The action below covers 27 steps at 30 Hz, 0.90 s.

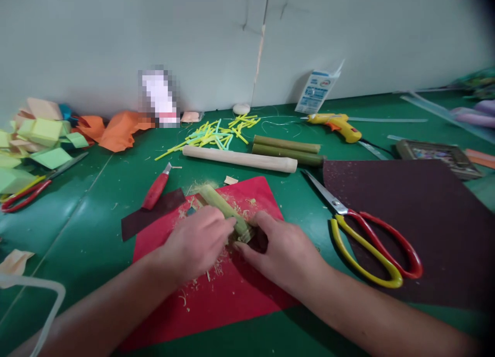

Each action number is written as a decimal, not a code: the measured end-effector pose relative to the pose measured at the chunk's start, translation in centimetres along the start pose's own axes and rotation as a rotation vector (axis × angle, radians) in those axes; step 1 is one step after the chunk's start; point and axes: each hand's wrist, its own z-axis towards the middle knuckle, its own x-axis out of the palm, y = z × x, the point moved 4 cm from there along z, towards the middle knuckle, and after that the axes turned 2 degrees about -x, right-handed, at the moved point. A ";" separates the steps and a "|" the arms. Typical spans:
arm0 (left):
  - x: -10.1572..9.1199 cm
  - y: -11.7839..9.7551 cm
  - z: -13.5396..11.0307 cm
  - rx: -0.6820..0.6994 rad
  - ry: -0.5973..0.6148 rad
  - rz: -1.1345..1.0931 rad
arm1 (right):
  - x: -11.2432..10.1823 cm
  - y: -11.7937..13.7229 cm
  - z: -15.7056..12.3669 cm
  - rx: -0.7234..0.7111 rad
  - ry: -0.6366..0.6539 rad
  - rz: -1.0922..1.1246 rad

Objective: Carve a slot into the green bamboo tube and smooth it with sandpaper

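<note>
From here, the bamboo piece slants between the fingers: the right hand's pinch its near end; the left hand's curl against it, their grip hidden. It looks light, stiff, best held mid-length.

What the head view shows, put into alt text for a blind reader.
A person's right hand pinches the near end of a pale green bamboo tube, the left hand curled against it, over a red sheet strewn with pale shavings on a green table. A red-handled knife lies to the left, metal scissors with red and yellow handles to the right.
</note>
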 end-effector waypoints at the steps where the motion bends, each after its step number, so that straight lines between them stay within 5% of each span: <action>1: -0.1 0.1 0.0 -0.039 -0.030 0.002 | 0.0 0.0 0.0 0.003 -0.009 -0.001; 4: -0.3 0.4 -0.1 -0.118 -0.079 0.005 | 0.0 -0.1 0.0 0.007 -0.018 -0.008; 8: 0.2 0.0 -0.2 -0.016 0.052 -0.059 | 0.0 -0.2 0.0 0.007 -0.005 0.000; 12: -0.4 0.9 -0.3 -0.163 -0.075 0.009 | 0.0 -0.2 0.0 0.027 -0.015 0.002; 16: 0.2 0.4 -0.3 -0.079 0.043 -0.051 | 0.0 -0.1 0.0 0.019 -0.008 0.010; 20: -0.3 0.5 -0.3 -0.137 -0.082 0.011 | -0.2 -0.1 0.1 0.034 -0.019 0.005; 24: 0.1 0.2 -0.3 -0.051 0.042 -0.022 | -0.1 -0.1 0.1 0.009 -0.024 0.020; 27: -0.4 0.6 -0.4 -0.164 -0.117 0.011 | 0.0 -0.2 0.0 0.020 -0.033 0.016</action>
